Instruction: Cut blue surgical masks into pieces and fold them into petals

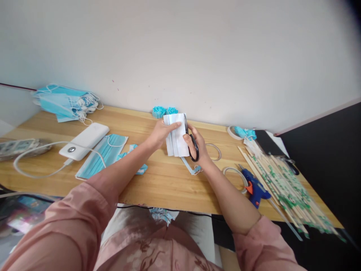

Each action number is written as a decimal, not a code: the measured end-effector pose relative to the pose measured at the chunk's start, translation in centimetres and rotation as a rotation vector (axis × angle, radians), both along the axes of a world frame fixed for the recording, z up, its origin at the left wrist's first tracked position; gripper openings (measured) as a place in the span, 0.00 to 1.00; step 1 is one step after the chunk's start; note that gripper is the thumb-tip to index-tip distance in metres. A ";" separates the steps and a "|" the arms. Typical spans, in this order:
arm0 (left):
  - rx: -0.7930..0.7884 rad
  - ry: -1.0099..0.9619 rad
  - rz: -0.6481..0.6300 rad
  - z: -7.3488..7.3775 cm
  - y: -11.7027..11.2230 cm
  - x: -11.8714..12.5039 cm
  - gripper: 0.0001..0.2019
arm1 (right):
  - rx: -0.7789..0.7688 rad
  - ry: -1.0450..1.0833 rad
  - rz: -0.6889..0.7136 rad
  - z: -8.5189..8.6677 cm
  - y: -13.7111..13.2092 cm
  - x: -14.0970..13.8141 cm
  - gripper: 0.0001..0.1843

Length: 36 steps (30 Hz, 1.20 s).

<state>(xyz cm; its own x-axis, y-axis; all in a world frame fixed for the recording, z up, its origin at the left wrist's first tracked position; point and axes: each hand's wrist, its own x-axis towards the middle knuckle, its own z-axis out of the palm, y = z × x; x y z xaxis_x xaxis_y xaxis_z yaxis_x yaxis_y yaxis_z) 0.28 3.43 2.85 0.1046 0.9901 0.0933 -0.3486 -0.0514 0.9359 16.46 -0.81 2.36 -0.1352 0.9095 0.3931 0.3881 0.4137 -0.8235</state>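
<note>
My left hand [163, 132] grips a pleated face mask [175, 141] by its left side, thumb lying across the white face. The mask is held up over the middle of the table. In my right hand [199, 145] are black-handled scissors [193, 150], their blades lying along the mask's right edge. Whether the blades are apart I cannot tell. Below the mask, a thin blue strip with a white ear loop [194, 170] rests on the wood. Two blue ruffled flowers [165, 111] sit just behind the mask by the wall.
At left are a mask pile [62, 103], a white power bank [84, 141] with a cable, a flat blue mask [103, 156] and blue scraps [141, 169]. Tape rolls [235, 177], a blue glue gun [255, 188] and wrapped sticks [293, 188] lie at right on the wooden table [175, 192].
</note>
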 end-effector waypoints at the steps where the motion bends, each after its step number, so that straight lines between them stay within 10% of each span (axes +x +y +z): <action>1: 0.003 0.003 0.000 0.0 0.0 0.0 0.21 | 0.002 0.000 0.000 0.0 0.0 0.0 0.39; 36: -0.005 0.031 0.032 0.3 -0.3 0.2 0.19 | -0.143 0.080 0.131 0.3 -0.5 -0.2 0.40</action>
